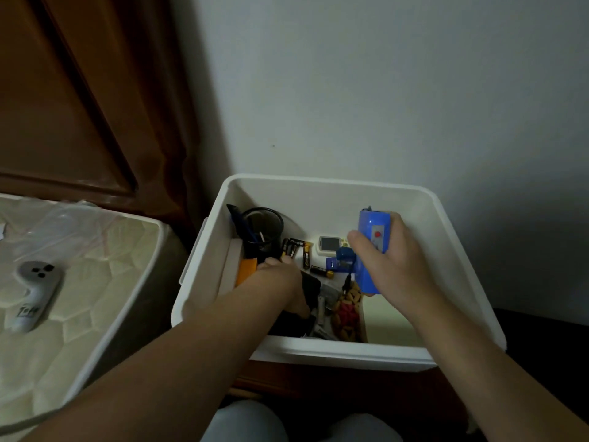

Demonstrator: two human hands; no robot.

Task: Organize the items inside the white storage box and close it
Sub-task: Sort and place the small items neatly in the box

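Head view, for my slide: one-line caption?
Right hand holds a blue cylindrical device over the open white plastic storage box.

Grey controller point(32, 295) lying on quilted mattress point(89, 282), brown wooden door point(73, 100) behind, pale wall point(382, 90)

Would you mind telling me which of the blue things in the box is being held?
The big blue cylinder, gripped by the right hand. The small blue stapler lies untouched on the box floor beside it.
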